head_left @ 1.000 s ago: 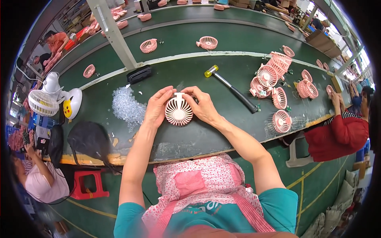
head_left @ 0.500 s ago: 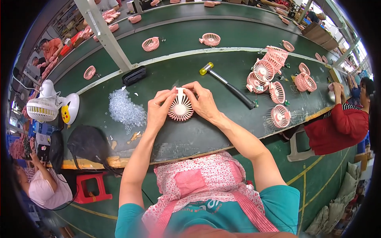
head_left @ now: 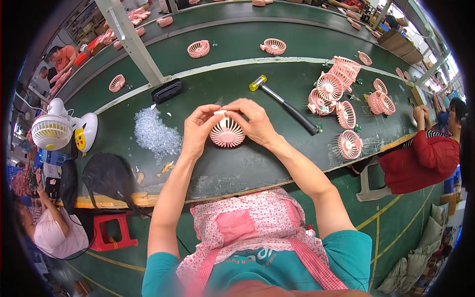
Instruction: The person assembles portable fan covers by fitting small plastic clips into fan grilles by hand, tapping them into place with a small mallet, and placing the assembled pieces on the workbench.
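Note:
Between my two hands is a round pink slatted fan cage [head_left: 228, 133], its ribs fanning toward me. My left hand [head_left: 199, 127] pinches the left side of the cage's top end, where a small pale piece shows. My right hand [head_left: 253, 120] has its thumb and fingers closed on the right side of the same end. The fingers hide most of that end. Left of my left hand lies a heap of small clear plastic pieces [head_left: 154, 131]. Beyond my right hand a hammer [head_left: 287, 106] with a yellow head and black handle rests on the green bench.
Several pink fan cages [head_left: 346, 111] are stacked and scattered at the right. More pink cages [head_left: 198, 49] lie on the conveyor [head_left: 227, 42] beyond the bench. A black case [head_left: 167, 91], a white fan [head_left: 52, 131] and a black bag [head_left: 108, 178] stand at the left. Co-workers sit at both sides.
The cage has tilted, so its top end looks shorter and its ribs more spread. Both hands stay closed on it. The cages on the conveyor have shifted right.

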`<action>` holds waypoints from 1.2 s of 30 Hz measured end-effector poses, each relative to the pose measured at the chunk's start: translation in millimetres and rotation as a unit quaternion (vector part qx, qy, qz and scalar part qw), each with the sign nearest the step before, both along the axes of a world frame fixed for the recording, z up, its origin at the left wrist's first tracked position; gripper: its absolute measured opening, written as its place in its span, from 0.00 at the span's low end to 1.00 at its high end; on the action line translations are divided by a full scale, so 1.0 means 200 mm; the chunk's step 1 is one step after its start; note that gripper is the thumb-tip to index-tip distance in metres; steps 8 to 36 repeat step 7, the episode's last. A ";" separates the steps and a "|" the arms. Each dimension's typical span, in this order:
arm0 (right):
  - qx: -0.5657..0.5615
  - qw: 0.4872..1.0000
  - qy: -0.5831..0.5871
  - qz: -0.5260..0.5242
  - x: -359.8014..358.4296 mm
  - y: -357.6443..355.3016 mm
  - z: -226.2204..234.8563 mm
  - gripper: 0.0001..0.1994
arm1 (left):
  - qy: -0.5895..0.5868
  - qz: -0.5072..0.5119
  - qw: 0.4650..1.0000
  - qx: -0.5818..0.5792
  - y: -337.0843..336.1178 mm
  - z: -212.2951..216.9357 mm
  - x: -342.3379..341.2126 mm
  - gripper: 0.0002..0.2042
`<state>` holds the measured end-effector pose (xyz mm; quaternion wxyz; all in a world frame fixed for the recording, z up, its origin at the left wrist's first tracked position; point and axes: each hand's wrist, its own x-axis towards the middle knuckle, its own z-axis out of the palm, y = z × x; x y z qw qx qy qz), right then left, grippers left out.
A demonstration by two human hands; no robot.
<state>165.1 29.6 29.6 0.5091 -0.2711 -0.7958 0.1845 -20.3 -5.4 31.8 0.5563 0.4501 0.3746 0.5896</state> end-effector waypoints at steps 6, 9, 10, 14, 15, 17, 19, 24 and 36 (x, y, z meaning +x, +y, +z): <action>0.010 1.000 -0.020 -0.020 0.03 -0.01 0.04 0.08 | 0.046 0.012 0.999 0.024 0.00 -0.03 -0.08 0.09; -0.007 0.999 -0.035 -0.019 0.04 -0.01 0.04 0.08 | 0.055 0.017 0.997 0.050 0.00 -0.03 -0.07 0.09; -0.007 0.999 -0.035 -0.019 0.04 -0.01 0.04 0.08 | 0.055 0.017 0.997 0.050 0.00 -0.03 -0.07 0.09; -0.007 0.999 -0.035 -0.019 0.04 -0.01 0.04 0.08 | 0.055 0.017 0.997 0.050 0.00 -0.03 -0.07 0.09; -0.007 0.999 -0.035 -0.019 0.04 -0.01 0.04 0.08 | 0.055 0.017 0.997 0.050 0.00 -0.03 -0.07 0.09; -0.007 0.999 -0.035 -0.019 0.04 -0.01 0.04 0.08 | 0.055 0.017 0.997 0.050 0.00 -0.03 -0.07 0.09; -0.007 0.999 -0.035 -0.019 0.04 -0.01 0.04 0.08 | 0.055 0.017 0.997 0.050 0.00 -0.03 -0.07 0.09; -0.007 0.999 -0.035 -0.019 0.04 -0.01 0.04 0.08 | 0.055 0.017 0.997 0.050 0.00 -0.03 -0.07 0.09; -0.007 0.999 -0.035 -0.019 0.04 -0.01 0.04 0.08 | 0.055 0.017 0.997 0.050 0.00 -0.03 -0.07 0.09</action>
